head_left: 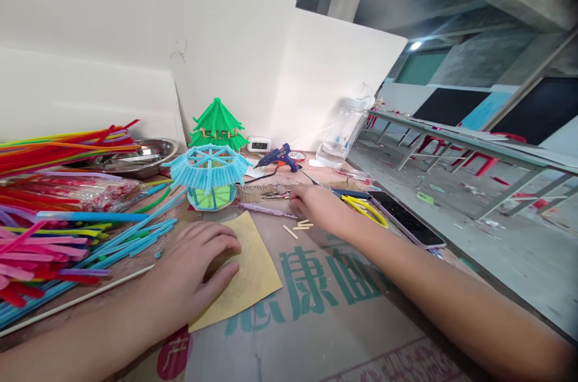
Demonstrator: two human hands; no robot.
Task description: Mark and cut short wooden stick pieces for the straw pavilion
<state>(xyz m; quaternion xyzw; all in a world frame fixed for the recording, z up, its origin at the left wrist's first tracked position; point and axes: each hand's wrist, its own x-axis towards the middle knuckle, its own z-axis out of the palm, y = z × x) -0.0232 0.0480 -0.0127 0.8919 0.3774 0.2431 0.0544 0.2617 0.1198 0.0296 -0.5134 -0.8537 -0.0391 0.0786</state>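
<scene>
My left hand (201, 268) rests with curved fingers and thumb apart on a square of yellow paper (253, 268); nothing shows in its grasp. Farther forward, my right hand (318, 204) points its fingers down, curled together, by the end of a purple pen (266, 210). Whatever those fingertips hold is hidden. Short wooden stick pieces (303, 224) lie just below that hand. Ahead of my left hand stands a small pipe-cleaner house with a blue roof (208, 165), and behind it a green pointed pipe-cleaner roof (217, 123).
Bundles of coloured pipe cleaners (40, 243) and a metal bowl (156, 153) crowd the left side. At the back are a glue gun (275, 156), a small clock (259, 144) and a clear bottle (343, 132). Yellow-handled scissors (365, 210) and a phone (406, 219) lie right, near the table edge.
</scene>
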